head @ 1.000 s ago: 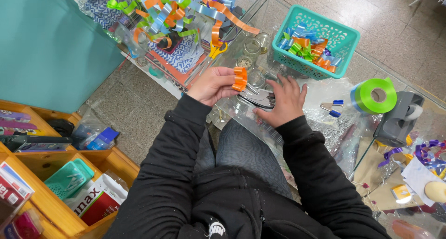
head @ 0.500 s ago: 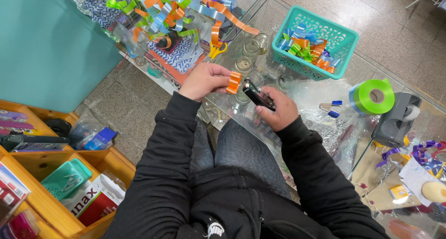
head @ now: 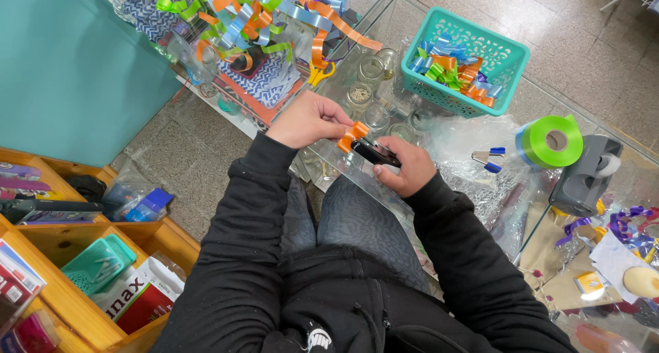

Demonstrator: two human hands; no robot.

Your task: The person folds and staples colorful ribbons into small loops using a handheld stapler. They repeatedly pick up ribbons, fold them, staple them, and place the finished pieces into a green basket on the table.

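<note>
A teal basket [head: 504, 54] is set on the glass table [head: 412, 9], filled with ribbon bows [head: 449, 70] in orange, green, blue and purple. Left of it, several clear glass jars [head: 371, 70] are grouped; one is seen to hold small pale pieces, the contents of the others cannot be told. A heap of loose ribbon [head: 261, 16] is piled at the far left of the table, with yellow-handled scissors [head: 320, 73] beside it. A green ribbon roll [head: 549, 141] and a grey tape dispenser [head: 583, 178] are placed to the right.

A folded orange ribbon [head: 351, 134] is pinched between the thumb and fingers of the left hand [head: 305, 119], the remaining fingers being curled. A black stapler [head: 376, 152] is gripped in the closed right hand [head: 405, 167], and its front end is brought against the ribbon. Both are held above the near table edge, over the lap, just short of the jars.
</note>
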